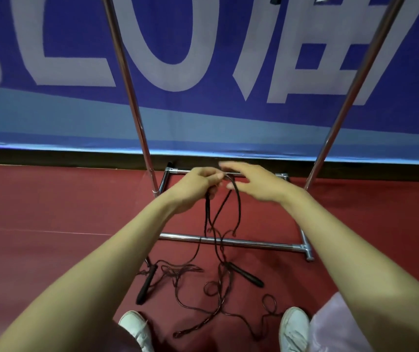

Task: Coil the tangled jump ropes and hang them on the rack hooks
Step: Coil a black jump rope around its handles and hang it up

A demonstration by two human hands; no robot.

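Head view: mid-coil, I judge; my left hand [195, 185] clamps jump ropes [240, 207] loops above the rack's base bar [267, 245]; right hand [251, 181] spread, holding nothing; tangle lies on my side of the bar; next needs another loop gathered.

Single head-worn view, looking forward and down (wide-angle), close over outstretched arms, toward rack [231, 241] base and floor [51, 199]
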